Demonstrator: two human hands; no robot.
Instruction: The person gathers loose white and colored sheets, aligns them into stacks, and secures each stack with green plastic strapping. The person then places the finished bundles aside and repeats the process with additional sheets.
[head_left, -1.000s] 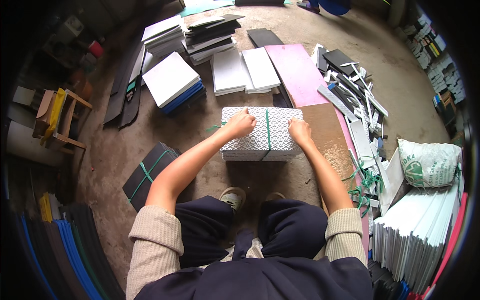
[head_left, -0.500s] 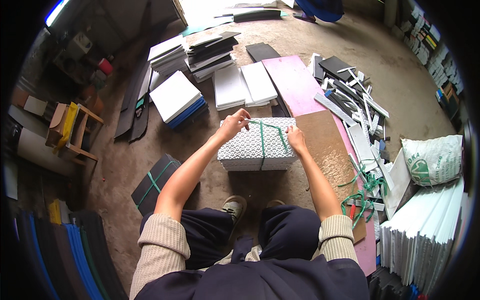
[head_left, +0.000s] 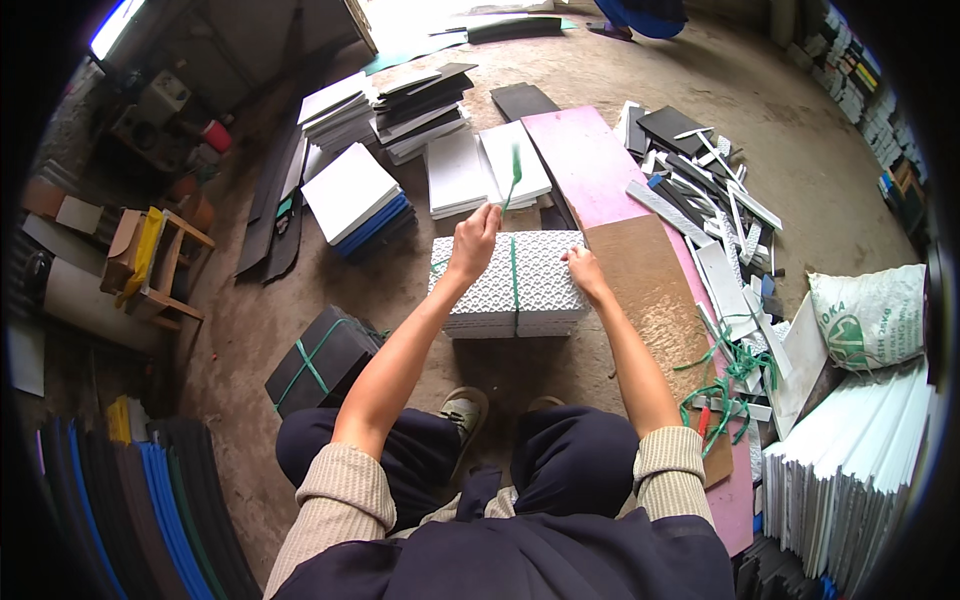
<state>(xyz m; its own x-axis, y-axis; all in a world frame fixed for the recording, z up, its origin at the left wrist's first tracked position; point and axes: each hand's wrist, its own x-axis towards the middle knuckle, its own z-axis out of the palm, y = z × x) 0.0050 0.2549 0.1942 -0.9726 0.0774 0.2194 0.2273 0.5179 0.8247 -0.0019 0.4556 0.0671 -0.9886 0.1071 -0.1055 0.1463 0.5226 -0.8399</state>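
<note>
A stack of white sheets (head_left: 472, 262) with a bumpy patterned top stands on the floor in front of my feet. One green strap (head_left: 515, 280) runs over its middle from far edge to near side. My left hand (head_left: 477, 243) is above the far left part of the stack, fingers pinched on a green strap end (head_left: 517, 170) that sticks up, blurred by motion. At the stack's right edge my right hand (head_left: 584, 270) is closed, fingers curled together; whatever they may hold cannot be made out. Another bit of green shows at the left edge.
Dark bundled sheets (head_left: 322, 362) with crossed green straps lie left of my feet. White sheets (head_left: 350, 195) and other stacks stand ahead. To the right are a brown board (head_left: 650, 330), a pink board (head_left: 580, 165), offcuts, tangled green straps (head_left: 735, 375) and a white sack (head_left: 868, 318).
The loose green strap that lay across the top between my hands now rises from my left hand. My left hand has turned more upright; my right hand has shifted slightly toward me.
</note>
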